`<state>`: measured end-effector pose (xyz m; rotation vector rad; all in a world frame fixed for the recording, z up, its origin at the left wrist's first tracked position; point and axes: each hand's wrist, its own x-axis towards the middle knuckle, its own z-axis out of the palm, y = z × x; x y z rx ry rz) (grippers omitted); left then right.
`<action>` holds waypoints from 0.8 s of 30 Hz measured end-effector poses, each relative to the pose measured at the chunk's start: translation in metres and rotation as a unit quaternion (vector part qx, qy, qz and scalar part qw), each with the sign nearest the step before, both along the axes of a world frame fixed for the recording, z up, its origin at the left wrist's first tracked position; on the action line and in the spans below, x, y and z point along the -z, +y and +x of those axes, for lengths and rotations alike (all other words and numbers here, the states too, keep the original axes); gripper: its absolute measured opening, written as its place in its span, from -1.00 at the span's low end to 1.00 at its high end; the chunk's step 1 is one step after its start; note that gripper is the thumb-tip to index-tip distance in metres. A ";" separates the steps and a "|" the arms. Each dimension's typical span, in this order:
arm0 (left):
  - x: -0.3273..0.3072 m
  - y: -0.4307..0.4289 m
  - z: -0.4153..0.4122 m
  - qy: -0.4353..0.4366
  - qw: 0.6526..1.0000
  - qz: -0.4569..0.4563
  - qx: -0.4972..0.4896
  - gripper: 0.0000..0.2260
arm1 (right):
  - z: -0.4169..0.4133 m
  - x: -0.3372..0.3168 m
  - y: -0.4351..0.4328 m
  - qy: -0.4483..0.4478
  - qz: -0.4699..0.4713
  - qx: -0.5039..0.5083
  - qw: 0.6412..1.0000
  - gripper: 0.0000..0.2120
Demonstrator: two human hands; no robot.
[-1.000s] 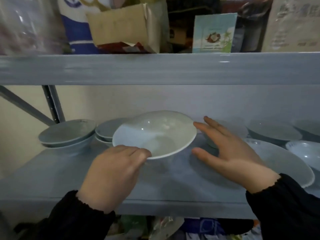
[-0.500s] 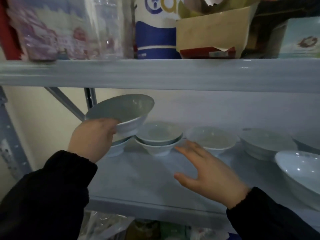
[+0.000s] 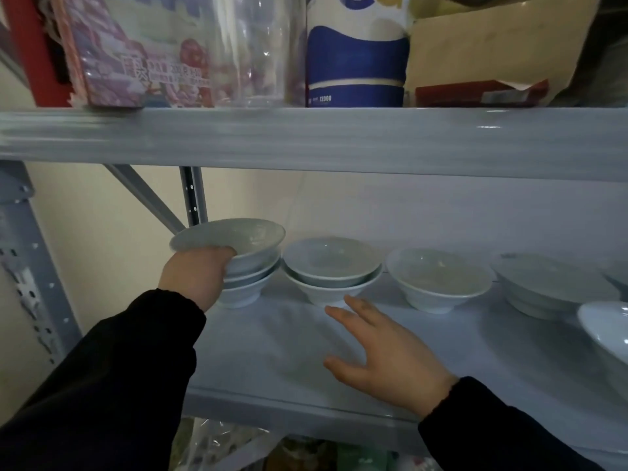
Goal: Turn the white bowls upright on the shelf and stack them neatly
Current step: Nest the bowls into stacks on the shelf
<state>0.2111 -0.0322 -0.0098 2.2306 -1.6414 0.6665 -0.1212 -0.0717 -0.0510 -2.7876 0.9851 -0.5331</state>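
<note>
My left hand [image 3: 195, 277] grips the near rim of an upright white bowl [image 3: 238, 237] that sits slightly tilted on top of a left stack of bowls [image 3: 244, 287] on the grey shelf [image 3: 272, 351]. To its right stands a second stack of two upright bowls [image 3: 331, 270]. A single upright bowl [image 3: 438, 278] follows, then another bowl [image 3: 550, 288], and a larger bowl [image 3: 608, 334] at the right edge. My right hand [image 3: 384, 355] hovers open over the shelf, fingers spread, in front of the second stack and holding nothing.
The upper shelf beam [image 3: 306, 141] runs low above the bowls and carries a printed box [image 3: 136, 52], a clear glass [image 3: 251, 49], a blue-and-white container [image 3: 355, 52] and a cardboard box [image 3: 492, 49]. A diagonal brace and upright post [image 3: 193, 195] stand behind the left stack.
My left hand has carried the bowl left and lowered it onto the left stack. My right hand stays open over the shelf. The view has shifted left.
</note>
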 end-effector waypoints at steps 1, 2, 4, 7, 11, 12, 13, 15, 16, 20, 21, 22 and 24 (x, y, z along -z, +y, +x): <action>0.003 -0.002 0.002 0.004 1.000 0.014 -0.004 -0.78 | 0.002 0.002 -0.001 0.002 0.003 0.000 1.000 -0.18; 0.006 -0.003 0.003 0.010 1.000 0.025 -0.006 -0.75 | 0.003 0.005 -0.002 0.005 0.006 0.000 1.000 -0.18; 0.011 -0.004 0.007 0.028 0.999 0.035 -0.010 -0.70 | 0.005 0.011 -0.004 0.006 0.013 0.003 1.000 -0.17; 0.010 -0.005 0.010 0.049 0.998 0.048 0.004 -0.77 | 0.006 0.023 -0.009 0.007 0.022 0.014 1.000 -0.19; 0.010 -0.005 0.008 0.049 0.998 0.018 0.047 -0.74 | 0.007 0.031 -0.012 0.012 0.032 0.020 0.999 -0.21; 0.012 -0.005 0.008 0.045 0.997 0.013 0.054 -0.71 | 0.007 0.032 -0.012 0.012 0.031 0.020 0.999 -0.21; 0.013 -0.004 0.007 0.046 0.997 0.011 0.060 -0.70 | 0.008 0.032 -0.012 0.014 0.029 0.021 0.999 -0.21; 0.018 -0.003 0.006 0.037 0.997 0.005 0.070 -0.65 | 0.007 0.032 -0.012 0.013 0.025 0.020 0.999 -0.21; 0.021 -0.003 0.007 0.031 0.997 0.003 0.072 -0.62 | 0.006 0.031 -0.012 0.010 0.024 0.018 0.999 -0.21; 0.018 -0.004 0.007 0.021 0.998 0.027 0.045 -0.54 | -0.001 0.029 -0.012 0.005 0.024 0.021 0.999 -0.20; 0.016 -0.004 0.005 0.013 0.999 0.018 0.033 -0.55 | -0.004 0.028 -0.012 0.001 0.021 0.024 0.999 -0.19; 0.015 -0.003 0.000 0.001 1.000 -0.008 0.030 -0.56 | -0.009 0.027 -0.012 -0.003 0.017 0.027 0.999 -0.19; 0.012 0.001 -0.026 0.003 0.994 -0.093 0.062 -0.60 | -0.021 0.023 -0.014 -0.013 0.010 0.036 0.999 -0.19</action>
